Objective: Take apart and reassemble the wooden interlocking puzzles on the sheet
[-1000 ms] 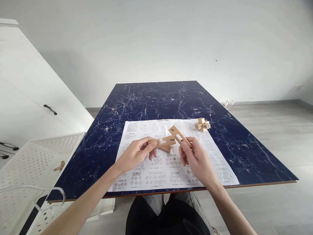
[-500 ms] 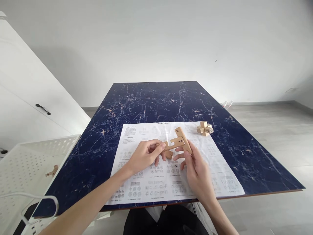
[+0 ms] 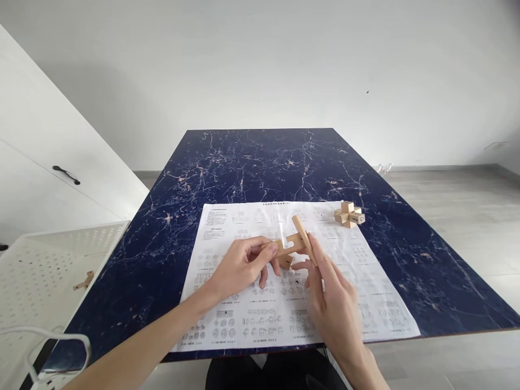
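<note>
Between thumb and fingers, my left hand (image 3: 247, 261) pinches a notched wooden puzzle piece (image 3: 290, 249), whose cut-out faces up and away. My right hand (image 3: 331, 281) grips a second flat wooden puzzle piece (image 3: 303, 235), seen nearly edge-on and slanting across the far end of the notched one. The two pieces touch or interlock there; the exact fit is hidden. Below my left fingertips a further wooden block (image 3: 286, 262) shows in part, and I cannot tell whether it is held or lies on the printed sheet (image 3: 239, 330) underneath.
An assembled wooden puzzle (image 3: 349, 215) sits at the sheet's far right corner on the dark blue marbled table (image 3: 244, 168). To the left stands a white perforated cart (image 3: 36, 271) with a small wooden piece (image 3: 84, 280) and a white cable (image 3: 52, 331). A white cabinet (image 3: 52, 151) is beyond it.
The right-hand piece has turned from showing its numbered face to nearly edge-on. Both hands still hold their pieces. The view has shifted slightly.
</note>
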Available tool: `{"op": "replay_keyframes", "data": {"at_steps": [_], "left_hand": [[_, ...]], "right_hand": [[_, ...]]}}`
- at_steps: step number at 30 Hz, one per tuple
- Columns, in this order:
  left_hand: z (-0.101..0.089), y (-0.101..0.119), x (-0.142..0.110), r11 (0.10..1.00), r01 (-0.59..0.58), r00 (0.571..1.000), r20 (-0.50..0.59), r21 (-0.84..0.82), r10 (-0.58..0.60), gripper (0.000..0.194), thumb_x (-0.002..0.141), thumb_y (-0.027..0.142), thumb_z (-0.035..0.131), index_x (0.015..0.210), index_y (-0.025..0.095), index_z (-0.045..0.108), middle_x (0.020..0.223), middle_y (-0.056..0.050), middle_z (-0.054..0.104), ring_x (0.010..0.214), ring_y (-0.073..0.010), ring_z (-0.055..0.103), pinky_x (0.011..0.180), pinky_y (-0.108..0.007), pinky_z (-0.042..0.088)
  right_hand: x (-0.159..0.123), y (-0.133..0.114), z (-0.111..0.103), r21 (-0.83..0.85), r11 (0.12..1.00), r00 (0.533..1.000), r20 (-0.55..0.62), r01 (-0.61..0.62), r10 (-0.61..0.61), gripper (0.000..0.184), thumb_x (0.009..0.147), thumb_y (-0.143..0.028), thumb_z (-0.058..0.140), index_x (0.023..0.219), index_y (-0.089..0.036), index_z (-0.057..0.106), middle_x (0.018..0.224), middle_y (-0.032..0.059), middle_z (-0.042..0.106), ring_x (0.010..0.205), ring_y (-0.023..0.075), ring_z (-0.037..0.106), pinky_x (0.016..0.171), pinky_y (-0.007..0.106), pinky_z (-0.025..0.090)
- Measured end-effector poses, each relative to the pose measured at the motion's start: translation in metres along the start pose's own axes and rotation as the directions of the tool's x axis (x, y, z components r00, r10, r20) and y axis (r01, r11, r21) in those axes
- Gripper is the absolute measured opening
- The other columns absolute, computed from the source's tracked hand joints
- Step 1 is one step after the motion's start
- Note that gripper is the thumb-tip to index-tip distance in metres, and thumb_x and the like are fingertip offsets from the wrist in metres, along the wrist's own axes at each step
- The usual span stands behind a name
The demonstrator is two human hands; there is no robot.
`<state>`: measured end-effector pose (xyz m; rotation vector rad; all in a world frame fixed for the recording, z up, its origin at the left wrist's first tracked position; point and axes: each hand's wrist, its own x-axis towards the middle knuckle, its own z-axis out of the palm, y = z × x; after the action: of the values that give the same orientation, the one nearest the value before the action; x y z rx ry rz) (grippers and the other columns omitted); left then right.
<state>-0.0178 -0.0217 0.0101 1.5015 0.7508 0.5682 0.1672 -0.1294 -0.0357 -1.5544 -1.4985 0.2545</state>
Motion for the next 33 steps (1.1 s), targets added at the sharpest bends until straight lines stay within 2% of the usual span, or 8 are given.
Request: {"op": "replay_keyframes", "data": {"at_steps": [6, 11, 15, 19, 22, 28, 33], "left_hand": [[0.0005, 0.0022, 0.0001, 1.0, -0.02, 1.0, 0.003, -0.011, 0.02, 0.041, 0.109, 0.051, 0.059, 0.101, 0.013, 0.075, 0.081, -0.005, 0.077, 0.048, -0.0076, 0.061, 0.048, -0.02, 0.049], [0.0005, 0.0033, -0.0001, 0.999, -0.032, 0.999, 0.006, -0.016, 0.032, 0.042, 0.109, 0.051, 0.059, 0.096, 0.014, 0.074, 0.079, -0.005, 0.076, 0.049, -0.0081, 0.06, 0.049, -0.02, 0.05], [-0.0004, 0.0027, -0.0004, 1.0, -0.023, 1.0, 0.012, -0.016, 0.023, 0.041, 0.109, 0.051, 0.059, 0.1, 0.014, 0.075, 0.079, -0.005, 0.075, 0.049, -0.0085, 0.059, 0.05, -0.022, 0.05], [-0.0011, 0.0018, -0.0007, 1.0, -0.019, 1.0, 0.013, -0.021, 0.019, 0.042, 0.109, 0.052, 0.058, 0.098, 0.014, 0.073, 0.08, -0.004, 0.075, 0.049, -0.0083, 0.059, 0.05, -0.022, 0.048], [-0.0017, 0.001, -0.0009, 1.0, -0.022, 1.0, 0.019, -0.023, 0.022, 0.042, 0.109, 0.052, 0.057, 0.095, 0.015, 0.071, 0.08, -0.004, 0.075, 0.049, -0.0081, 0.059, 0.051, -0.022, 0.047], [-0.0021, 0.0007, 0.0007, 1.0, -0.005, 0.999, 0.033, -0.012, 0.005, 0.045, 0.109, 0.056, 0.057, 0.093, 0.015, 0.069, 0.08, -0.005, 0.075, 0.05, -0.0094, 0.06, 0.053, -0.024, 0.048], [0.0023, 0.0011, 0.0027, 0.999, -0.021, 0.998, 0.051, -0.035, 0.023, 0.044, 0.11, 0.054, 0.056, 0.096, 0.015, 0.071, 0.081, -0.005, 0.075, 0.051, -0.0099, 0.062, 0.054, -0.024, 0.05]], "right_hand": [[0.0012, -0.0017, -0.0015, -0.022, 0.998, 0.998, 0.016, 0.056, -0.055, 0.063, 0.113, -0.018, 0.044, 0.173, -0.034, 0.033, 0.117, 0.0104, 0.079, 0.086, 0.0213, 0.078, 0.065, 0.03, 0.063], [0.0021, -0.0054, -0.0028, 0.02, 0.993, 0.992, 0.056, 0.116, -0.117, 0.065, 0.113, -0.016, 0.045, 0.173, -0.039, 0.032, 0.149, 0.0125, 0.068, 0.113, 0.0245, 0.078, 0.078, 0.032, 0.067], [0.0023, -0.0069, -0.0031, 0.039, 0.992, 0.991, 0.061, 0.119, -0.121, 0.067, 0.113, -0.015, 0.046, 0.174, -0.039, 0.028, 0.13, 0.0108, 0.077, 0.094, 0.0207, 0.08, 0.066, 0.028, 0.066], [0.0014, -0.0063, -0.0029, 0.036, 0.99, 0.989, 0.056, 0.136, -0.138, 0.068, 0.113, -0.014, 0.046, 0.173, -0.04, 0.03, 0.113, 0.0073, 0.079, 0.085, 0.0186, 0.078, 0.061, 0.025, 0.064], [0.0008, -0.0052, -0.0032, 0.034, 0.988, 0.987, 0.062, 0.149, -0.151, 0.069, 0.112, -0.013, 0.046, 0.173, -0.04, 0.03, 0.109, 0.0069, 0.078, 0.082, 0.0181, 0.077, 0.059, 0.024, 0.063], [0.0005, -0.0043, -0.0054, 0.059, 0.993, 0.992, 0.065, 0.105, -0.109, 0.067, 0.112, -0.016, 0.048, 0.173, -0.04, 0.031, 0.117, 0.0073, 0.079, 0.08, 0.0178, 0.075, 0.068, 0.029, 0.066], [-0.0021, -0.0093, 0.0, 0.014, 0.99, 0.983, 0.115, 0.144, -0.144, 0.064, 0.113, -0.016, 0.047, 0.172, -0.037, 0.034, 0.104, 0.006, 0.081, 0.072, 0.0181, 0.075, 0.057, 0.026, 0.061]]}}
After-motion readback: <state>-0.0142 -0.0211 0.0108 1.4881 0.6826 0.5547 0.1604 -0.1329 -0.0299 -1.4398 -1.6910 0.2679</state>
